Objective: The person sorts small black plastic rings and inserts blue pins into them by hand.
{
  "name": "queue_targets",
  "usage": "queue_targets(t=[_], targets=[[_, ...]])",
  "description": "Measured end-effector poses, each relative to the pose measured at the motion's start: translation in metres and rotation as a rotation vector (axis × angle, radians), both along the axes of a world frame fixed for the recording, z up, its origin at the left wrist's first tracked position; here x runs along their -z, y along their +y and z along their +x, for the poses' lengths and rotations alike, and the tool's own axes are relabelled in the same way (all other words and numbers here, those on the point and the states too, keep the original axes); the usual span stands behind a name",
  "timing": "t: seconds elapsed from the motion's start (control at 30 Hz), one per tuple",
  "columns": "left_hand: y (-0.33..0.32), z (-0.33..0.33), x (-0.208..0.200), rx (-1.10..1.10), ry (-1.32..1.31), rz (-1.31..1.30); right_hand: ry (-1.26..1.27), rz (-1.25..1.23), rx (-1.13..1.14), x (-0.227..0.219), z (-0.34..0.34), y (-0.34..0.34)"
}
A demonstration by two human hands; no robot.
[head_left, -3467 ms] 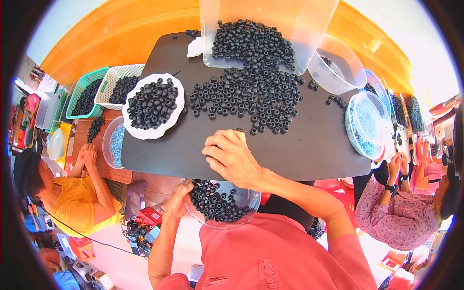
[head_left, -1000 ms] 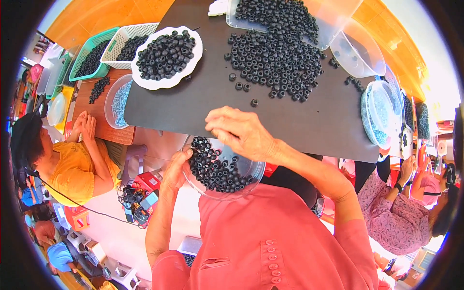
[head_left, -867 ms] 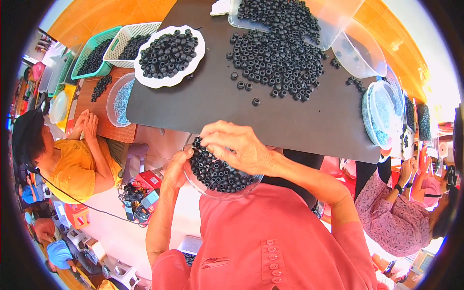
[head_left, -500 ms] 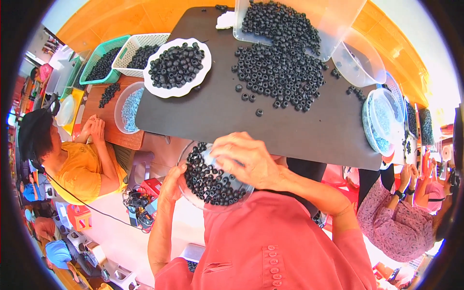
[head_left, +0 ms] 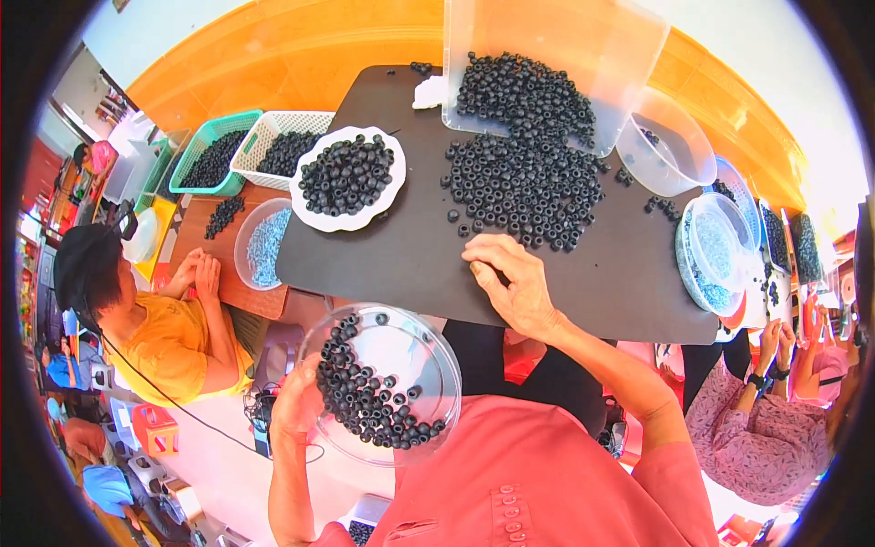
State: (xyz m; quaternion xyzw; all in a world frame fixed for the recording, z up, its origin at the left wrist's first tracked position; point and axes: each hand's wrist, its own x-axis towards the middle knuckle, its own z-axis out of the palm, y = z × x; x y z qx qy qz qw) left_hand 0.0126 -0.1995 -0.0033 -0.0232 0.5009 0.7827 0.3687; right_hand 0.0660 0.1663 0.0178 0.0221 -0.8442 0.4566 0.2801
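My left hand (head_left: 296, 401) grips the rim of a clear round plastic bowl (head_left: 444, 351), tilted in front of my chest. Small black ring-like pieces (head_left: 365, 392) lie gathered toward its left and lower side, with bare plastic at the upper right. My right hand (head_left: 515, 287) hovers at the near edge of the dark table, its fingers curled toward the thumb. What lies between those fingertips, if anything, is too small to make out. Just beyond them spreads a pile of the same black pieces (head_left: 524, 196), spilling from a translucent tub (head_left: 629, 64) lying on its side.
A white scalloped plate (head_left: 394, 196) heaped with black pieces stands left on the table (head_left: 365, 264). Baskets (head_left: 255, 173) and a bowl of blue bits (head_left: 244, 260) sit beyond it. Clear bowls (head_left: 702, 173) line the right. A person in yellow (head_left: 173, 337) sits left; another (head_left: 766, 428) sits right.
My right hand has left the bowl and moved up and right toward the pile on the table. The bowl in my left hand has come lower and shows more bare plastic.
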Motion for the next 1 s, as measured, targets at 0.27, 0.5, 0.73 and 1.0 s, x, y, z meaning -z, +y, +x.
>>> queue_targets(t=[0.27, 0.5, 0.73, 1.0], targets=[[0.046, -0.063, -0.059, -0.350, 0.333, 0.016, 0.002, -0.038, -0.001, 0.004, 0.002, 0.006], [0.110, -0.220, -0.112, -0.282, 0.345, 0.073, -0.018, -0.027, 0.006, 0.001, 0.004, 0.005], [0.178, -0.341, -0.099, -0.251, 0.272, 0.104, -0.063, -0.022, -0.010, -0.001, 0.004, 0.004], [0.222, -0.413, -0.045, -0.168, 0.254, -0.333, -0.098, -0.009, -0.055, -0.001, 0.003, 0.001]])
